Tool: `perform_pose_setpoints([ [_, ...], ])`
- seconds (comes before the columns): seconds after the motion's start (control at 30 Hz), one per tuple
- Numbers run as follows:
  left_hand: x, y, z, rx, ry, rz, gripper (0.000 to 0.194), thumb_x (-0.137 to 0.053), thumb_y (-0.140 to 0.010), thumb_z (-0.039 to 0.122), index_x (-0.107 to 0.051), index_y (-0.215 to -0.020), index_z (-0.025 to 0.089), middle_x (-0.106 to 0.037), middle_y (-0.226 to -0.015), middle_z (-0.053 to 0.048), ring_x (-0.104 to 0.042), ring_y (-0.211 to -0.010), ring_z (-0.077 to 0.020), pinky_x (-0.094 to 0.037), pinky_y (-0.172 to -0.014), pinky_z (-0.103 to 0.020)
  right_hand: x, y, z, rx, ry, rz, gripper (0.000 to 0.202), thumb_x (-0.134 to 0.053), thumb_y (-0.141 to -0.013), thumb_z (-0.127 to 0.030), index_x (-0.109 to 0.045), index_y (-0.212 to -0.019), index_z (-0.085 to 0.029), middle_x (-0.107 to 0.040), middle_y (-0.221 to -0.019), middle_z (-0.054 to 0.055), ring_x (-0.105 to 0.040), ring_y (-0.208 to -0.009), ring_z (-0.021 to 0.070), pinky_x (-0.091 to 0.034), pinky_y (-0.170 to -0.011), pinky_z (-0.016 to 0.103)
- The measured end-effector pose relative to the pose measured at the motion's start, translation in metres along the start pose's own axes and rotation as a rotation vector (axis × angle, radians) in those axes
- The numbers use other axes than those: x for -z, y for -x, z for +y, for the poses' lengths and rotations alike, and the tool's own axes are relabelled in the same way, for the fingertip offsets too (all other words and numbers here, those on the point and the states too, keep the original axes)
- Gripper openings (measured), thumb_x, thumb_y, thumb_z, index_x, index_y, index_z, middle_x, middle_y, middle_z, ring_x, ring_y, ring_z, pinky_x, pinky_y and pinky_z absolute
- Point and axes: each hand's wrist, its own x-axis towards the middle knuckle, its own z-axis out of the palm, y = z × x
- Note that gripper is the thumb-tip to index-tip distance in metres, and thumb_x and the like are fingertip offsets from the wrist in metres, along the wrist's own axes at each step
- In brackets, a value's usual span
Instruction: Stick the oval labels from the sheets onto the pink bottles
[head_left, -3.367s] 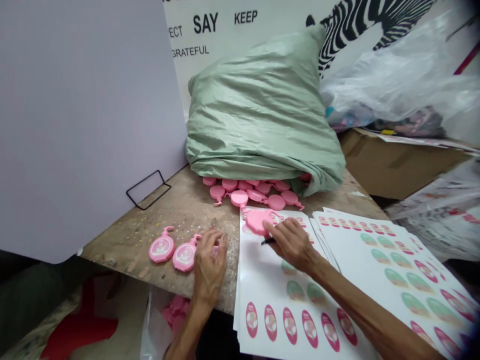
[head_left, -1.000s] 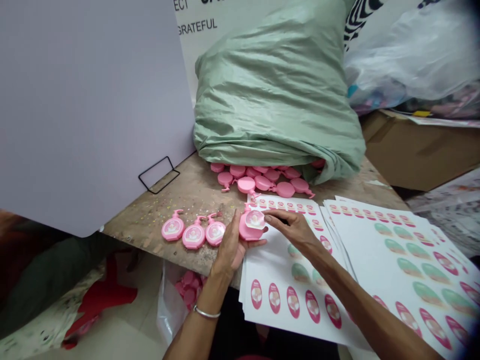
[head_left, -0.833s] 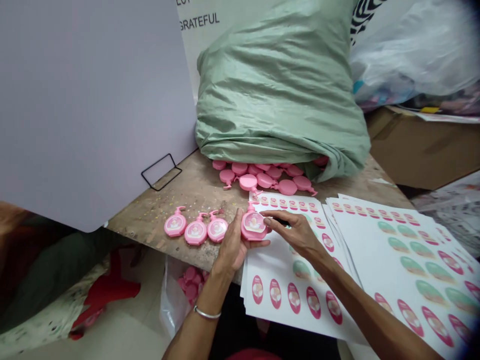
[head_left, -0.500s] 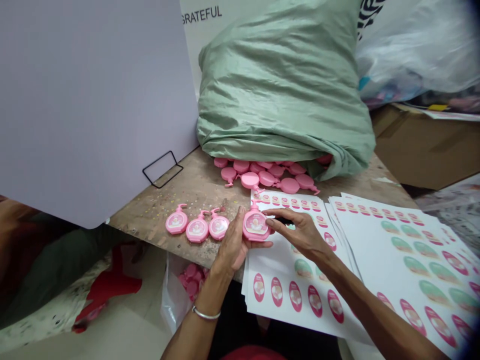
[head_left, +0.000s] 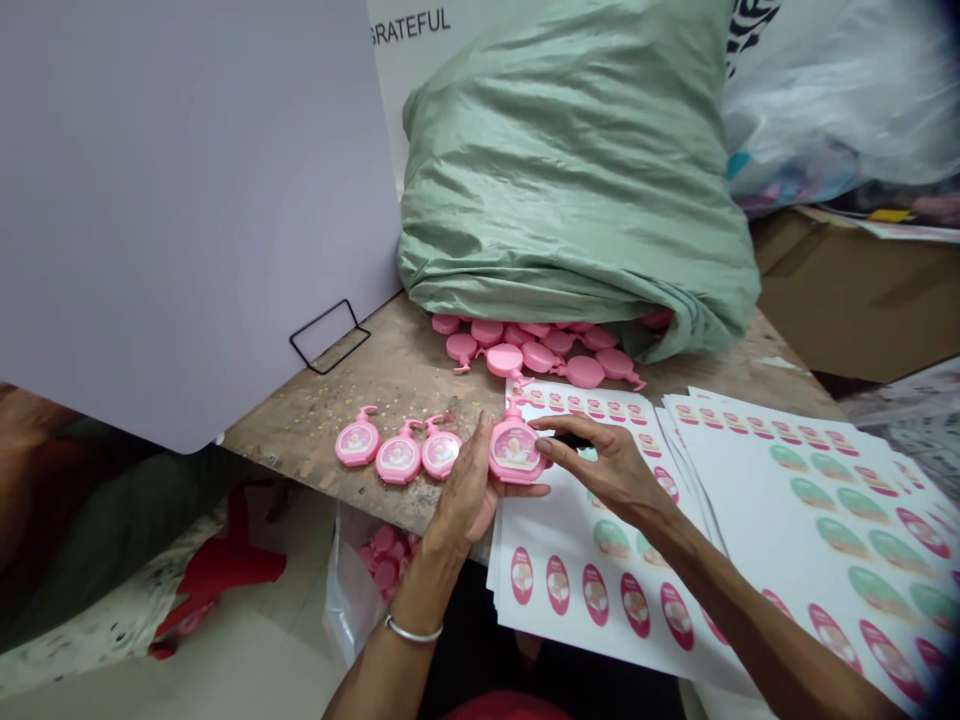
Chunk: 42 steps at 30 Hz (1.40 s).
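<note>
My left hand (head_left: 466, 490) is wrapped round a pink pump-shaped bottle (head_left: 516, 450) with a round label on its front. At the bottle's right edge, the thumb and index finger of my right hand (head_left: 600, 460) pinch its side. Three similar labelled pink bottles (head_left: 398, 457) lie in a row on the wooden table (head_left: 315, 410), left of my left hand. Below and right of the held bottle are white sticker sheets (head_left: 555, 520) printed with pink and green labels.
A green sack (head_left: 577, 180) stands behind, with several pink bottles (head_left: 583, 371) spilling from its mouth. A black wire stand (head_left: 330, 337) rests by the white panel (head_left: 187, 200). More sticker sheets (head_left: 772, 500) lie right. A plastic bag (head_left: 349, 570) hangs below the table edge.
The whole view has shifted slightly, so things appear a little further right. Both hands keep the same hold on the bottle.
</note>
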Motion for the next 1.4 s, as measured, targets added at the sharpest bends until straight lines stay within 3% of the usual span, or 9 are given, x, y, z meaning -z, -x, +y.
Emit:
perform_pose_setpoints([
  [0.97,-0.0002,0.0055,0.0062,0.004,0.018,-0.043,0.051,-0.047,-0.09,0.054,-0.064,-0.117,0.014,-0.068,-0.112,-0.013,-0.066,-0.101,-0.0256,-0.063,-0.071,-0.035,-0.0001,-0.0025,-0.0056,0.096,0.081,0.023,0.026,-0.067,-0.081,-0.044,-0.073,-0.095,-0.023,-0.07,-0.081,0.003,-0.058,-0.069,0.0162,-0.048,-0.063,0.03],
  [1.4,-0.002,0.0054,0.0032,0.002,0.053,0.077,0.047,-0.06,-0.085,0.049,-0.063,-0.118,0.015,-0.06,-0.127,-0.013,-0.063,-0.106,-0.0276,-0.063,-0.071,-0.035,0.0002,0.0004,-0.0084,0.174,0.197,-0.011,0.021,-0.059,-0.088,-0.04,-0.071,-0.095,-0.024,-0.071,-0.085,0.003,-0.059,-0.073,0.0178,-0.045,-0.071,0.034],
])
